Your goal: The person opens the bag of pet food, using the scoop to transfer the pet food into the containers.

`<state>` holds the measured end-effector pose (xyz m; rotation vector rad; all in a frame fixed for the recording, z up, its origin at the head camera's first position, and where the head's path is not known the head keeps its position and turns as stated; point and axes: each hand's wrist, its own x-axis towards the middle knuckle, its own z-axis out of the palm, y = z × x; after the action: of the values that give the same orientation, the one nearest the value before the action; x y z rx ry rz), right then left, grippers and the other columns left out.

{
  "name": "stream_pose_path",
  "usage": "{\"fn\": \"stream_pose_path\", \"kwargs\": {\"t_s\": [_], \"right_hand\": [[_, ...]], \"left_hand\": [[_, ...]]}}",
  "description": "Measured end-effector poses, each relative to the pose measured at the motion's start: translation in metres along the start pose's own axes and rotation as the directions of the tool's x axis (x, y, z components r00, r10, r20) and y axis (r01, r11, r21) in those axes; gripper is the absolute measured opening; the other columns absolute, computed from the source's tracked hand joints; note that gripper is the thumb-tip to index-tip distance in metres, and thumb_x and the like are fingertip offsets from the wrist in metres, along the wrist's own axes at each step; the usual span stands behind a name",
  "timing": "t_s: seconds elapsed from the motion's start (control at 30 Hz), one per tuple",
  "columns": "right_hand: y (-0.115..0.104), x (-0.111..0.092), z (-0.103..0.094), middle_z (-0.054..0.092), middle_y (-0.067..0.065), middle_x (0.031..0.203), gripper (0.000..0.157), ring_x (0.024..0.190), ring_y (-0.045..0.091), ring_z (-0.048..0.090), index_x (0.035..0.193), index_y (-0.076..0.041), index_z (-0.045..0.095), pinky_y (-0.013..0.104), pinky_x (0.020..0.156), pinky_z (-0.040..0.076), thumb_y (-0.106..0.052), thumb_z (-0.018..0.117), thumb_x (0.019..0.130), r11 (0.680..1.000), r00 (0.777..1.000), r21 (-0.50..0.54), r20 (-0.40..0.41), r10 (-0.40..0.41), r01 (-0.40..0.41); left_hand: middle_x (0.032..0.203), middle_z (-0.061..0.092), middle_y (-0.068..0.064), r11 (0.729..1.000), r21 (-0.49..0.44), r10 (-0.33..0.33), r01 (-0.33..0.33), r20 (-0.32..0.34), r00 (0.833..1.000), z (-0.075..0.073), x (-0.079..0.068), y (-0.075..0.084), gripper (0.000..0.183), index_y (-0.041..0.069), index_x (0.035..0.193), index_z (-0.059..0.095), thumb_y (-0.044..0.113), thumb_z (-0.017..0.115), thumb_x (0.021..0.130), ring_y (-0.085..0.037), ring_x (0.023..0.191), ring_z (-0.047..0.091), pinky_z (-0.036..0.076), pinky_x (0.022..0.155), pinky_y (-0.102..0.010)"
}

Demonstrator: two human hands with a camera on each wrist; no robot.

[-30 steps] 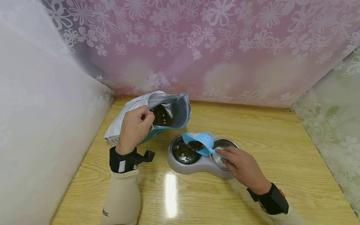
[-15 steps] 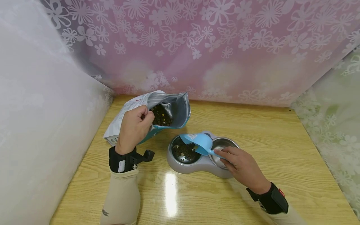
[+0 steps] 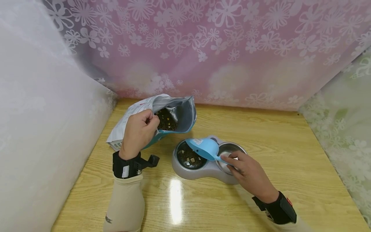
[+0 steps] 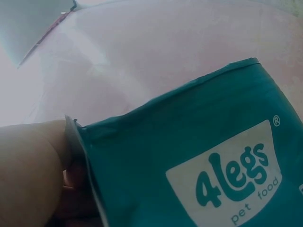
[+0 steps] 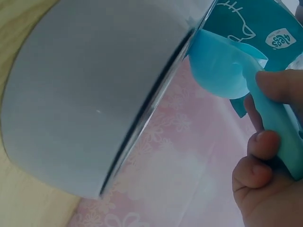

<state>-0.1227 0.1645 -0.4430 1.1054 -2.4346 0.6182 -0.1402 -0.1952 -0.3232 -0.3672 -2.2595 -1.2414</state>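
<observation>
Near the surface's [image 3: 275, 138] far-left corner, the left hand [image 3: 140, 129] grips the likely floppy bag [image 4: 189, 142] by its rim [image 4: 175, 93], the right hand [image 3: 249, 170] a seemingly light, stiff scoop [image 3: 205, 148] by its handle [image 5: 277, 120].

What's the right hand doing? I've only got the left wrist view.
Observer: In the right wrist view, the right hand has its fingers curled round the handle of a blue scoop.
Operator: Where's the scoop's mouth?
Observer: Head view puts it over the left bowl of the double feeder.
Operator: Anything in that bowl?
Observer: Yes, dark pellets with a few pale pieces among them.
</observation>
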Motion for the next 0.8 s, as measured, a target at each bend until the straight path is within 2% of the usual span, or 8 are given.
{"fn": "stream_pose_path", "kwargs": {"t_s": [0.3, 0.53, 0.63, 0.8], "right_hand": [[-0.002, -0.012, 0.006, 0.054, -0.004, 0.105, 0.051, 0.08, 0.007, 0.037, 0.126, -0.017, 0.065, 0.023, 0.067, 0.03, -0.002, 0.074, 0.078, 0.994, 0.994, 0.031, 0.025, 0.105, -0.106], [-0.002, -0.025, 0.017, 0.053, -0.006, 0.109, 0.049, 0.085, 0.007, 0.04, 0.129, -0.014, 0.063, 0.02, 0.069, 0.032, 0.001, 0.071, 0.083, 0.969, 0.979, 0.139, 0.006, 0.206, -0.205], [-0.001, -0.027, 0.019, 0.053, -0.005, 0.11, 0.048, 0.087, 0.008, 0.041, 0.129, -0.012, 0.063, 0.02, 0.07, 0.033, 0.004, 0.069, 0.083, 0.955, 0.973, 0.191, 0.002, 0.229, -0.225], [0.0, -0.023, 0.019, 0.053, -0.004, 0.11, 0.048, 0.087, 0.009, 0.042, 0.128, -0.013, 0.063, 0.021, 0.072, 0.032, 0.003, 0.069, 0.083, 0.953, 0.973, 0.211, -0.027, 0.229, -0.218]], "left_hand": [[0.051, 0.031, -0.007, 1.0, -0.01, 0.01, -0.01, 0.001, 1.0, -0.001, -0.001, 0.001, 0.038, 0.006, 0.06, 0.033, -0.005, 0.053, 0.091, -0.018, 0.042, 0.029, 0.02, 0.048, -0.028], [0.051, 0.028, -0.005, 0.999, 0.009, 0.034, -0.034, -0.002, 0.999, 0.0, -0.001, 0.0, 0.038, 0.007, 0.059, 0.033, -0.005, 0.053, 0.09, -0.013, 0.043, 0.024, 0.02, 0.048, -0.028], [0.051, 0.028, -0.005, 0.999, 0.013, 0.03, -0.03, 0.001, 1.0, 0.0, -0.001, -0.001, 0.038, 0.008, 0.06, 0.033, -0.004, 0.052, 0.09, -0.014, 0.044, 0.024, 0.019, 0.048, -0.028], [0.051, 0.029, -0.005, 1.0, 0.016, 0.023, -0.023, 0.005, 1.0, -0.001, -0.001, -0.004, 0.038, 0.008, 0.06, 0.033, -0.003, 0.052, 0.091, -0.014, 0.043, 0.024, 0.018, 0.048, -0.029]]}}
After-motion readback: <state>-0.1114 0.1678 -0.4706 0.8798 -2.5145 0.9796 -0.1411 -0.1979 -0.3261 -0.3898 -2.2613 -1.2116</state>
